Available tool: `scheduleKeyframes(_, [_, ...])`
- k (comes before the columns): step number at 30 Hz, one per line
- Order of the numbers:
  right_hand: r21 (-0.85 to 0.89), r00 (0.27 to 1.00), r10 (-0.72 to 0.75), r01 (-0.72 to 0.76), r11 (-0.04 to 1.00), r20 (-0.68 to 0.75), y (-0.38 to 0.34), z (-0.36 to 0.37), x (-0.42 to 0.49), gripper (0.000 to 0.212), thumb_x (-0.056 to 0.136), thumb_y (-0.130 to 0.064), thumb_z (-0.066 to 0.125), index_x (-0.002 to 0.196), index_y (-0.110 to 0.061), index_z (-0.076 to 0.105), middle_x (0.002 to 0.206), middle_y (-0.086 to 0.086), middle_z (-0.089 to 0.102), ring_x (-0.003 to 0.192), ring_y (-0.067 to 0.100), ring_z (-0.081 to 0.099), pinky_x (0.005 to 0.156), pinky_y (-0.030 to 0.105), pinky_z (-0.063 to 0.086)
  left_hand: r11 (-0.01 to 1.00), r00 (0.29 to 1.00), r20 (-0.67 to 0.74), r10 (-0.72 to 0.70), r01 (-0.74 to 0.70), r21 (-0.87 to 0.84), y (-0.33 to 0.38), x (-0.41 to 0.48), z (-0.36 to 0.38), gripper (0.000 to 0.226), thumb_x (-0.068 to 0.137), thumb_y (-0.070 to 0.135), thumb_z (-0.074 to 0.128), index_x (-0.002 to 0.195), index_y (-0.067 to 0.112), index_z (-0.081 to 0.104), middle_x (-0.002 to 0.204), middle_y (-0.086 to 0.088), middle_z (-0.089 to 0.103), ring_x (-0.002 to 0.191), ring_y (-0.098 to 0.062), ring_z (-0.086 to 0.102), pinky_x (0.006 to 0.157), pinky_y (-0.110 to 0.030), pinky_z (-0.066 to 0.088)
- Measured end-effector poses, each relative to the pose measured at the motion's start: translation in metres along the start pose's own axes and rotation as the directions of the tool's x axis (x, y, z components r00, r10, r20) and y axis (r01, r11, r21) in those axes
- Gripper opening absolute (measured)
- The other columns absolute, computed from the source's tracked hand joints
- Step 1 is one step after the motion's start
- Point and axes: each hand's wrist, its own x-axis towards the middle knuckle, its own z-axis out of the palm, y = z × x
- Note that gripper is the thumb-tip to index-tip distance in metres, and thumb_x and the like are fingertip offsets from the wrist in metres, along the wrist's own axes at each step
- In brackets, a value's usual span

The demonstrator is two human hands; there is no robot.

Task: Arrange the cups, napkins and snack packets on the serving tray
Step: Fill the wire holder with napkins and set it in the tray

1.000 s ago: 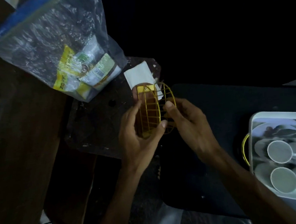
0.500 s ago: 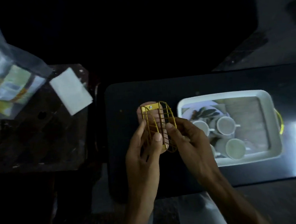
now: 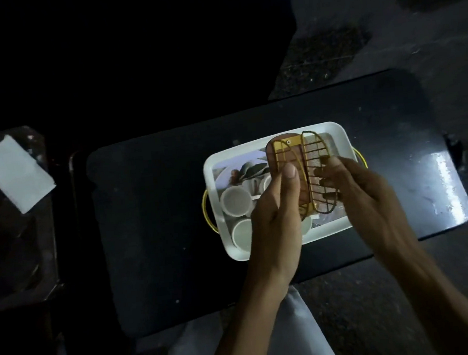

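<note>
Both my hands hold a yellow wire napkin holder with a brown base, above the white serving tray. My left hand grips its left side, thumb on the brown base. My right hand pinches the wire frame on the right. In the tray's left half stand white cups, some partly hidden by my left hand. A stack of white napkins lies far left on a dark stand.
The tray has yellow handles and sits on a black glossy table. A dark stand is at the left. Speckled floor shows beyond the table. White cloth over my lap is below.
The napkin holder moved right in both hands, from near the napkins to over the tray. The view swung right; the snack bag left the frame.
</note>
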Motion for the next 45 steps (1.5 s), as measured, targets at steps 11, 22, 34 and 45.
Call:
scheduleKeyframes(11, [-0.021, 0.989, 0.149, -0.150, 0.989, -0.012, 0.085, -0.063, 0.047, 0.045, 0.092, -0.062, 0.033, 0.083, -0.036, 0.069, 0.083, -0.013, 0.074, 0.081, 0.000, 0.070, 0.068, 0.019, 0.056, 0.965, 0.971, -0.012, -0.240, 0.238, -0.108, -0.052, 0.057, 0.087, 0.068, 0.093, 0.069, 0.031, 0.141, 0.027, 0.055, 0.137, 0.005, 0.065, 0.128, -0.010, 0.059, 0.112, -0.043, 0.046])
scheduleKeyframes(22, [-0.125, 0.991, 0.130, -0.127, 0.984, 0.015, 0.149, -0.064, 0.070, 0.046, 0.094, -0.064, 0.033, 0.083, -0.038, 0.068, 0.078, -0.007, 0.073, 0.075, 0.011, 0.071, 0.061, 0.023, 0.055, 0.956, 0.948, -0.128, -0.290, 0.280, -0.091, -0.096, 0.079, 0.108, 0.059, 0.097, 0.063, 0.033, 0.139, 0.028, 0.057, 0.134, 0.002, 0.066, 0.120, -0.012, 0.065, 0.104, -0.045, 0.053])
scheduleKeyframes(34, [-0.388, 0.998, 0.042, -0.022, 0.921, 0.044, 0.151, -0.064, 0.070, 0.040, 0.102, -0.041, 0.035, 0.110, -0.018, 0.068, 0.081, 0.000, 0.070, 0.069, 0.004, 0.065, 0.054, 0.017, 0.049, 0.948, 0.940, -0.122, -0.319, 0.316, -0.043, -0.101, 0.085, 0.099, 0.032, 0.105, 0.049, 0.036, 0.120, 0.036, 0.061, 0.117, 0.013, 0.068, 0.110, -0.001, 0.064, 0.104, -0.041, 0.052])
scheduleKeyframes(45, [-0.768, 0.954, -0.209, 0.297, 0.567, 0.214, 0.069, 0.030, 0.045, 0.066, 0.103, -0.046, 0.031, 0.153, -0.003, 0.025, 0.161, 0.016, 0.021, 0.152, 0.031, 0.010, 0.123, 0.046, 0.014, 0.786, 0.953, -0.146, 0.264, -0.125, 0.606, -0.063, 0.052, -0.022, 0.043, 0.104, 0.032, 0.048, 0.145, 0.021, 0.051, 0.154, 0.014, 0.042, 0.144, 0.007, 0.032, 0.117, -0.019, 0.030])
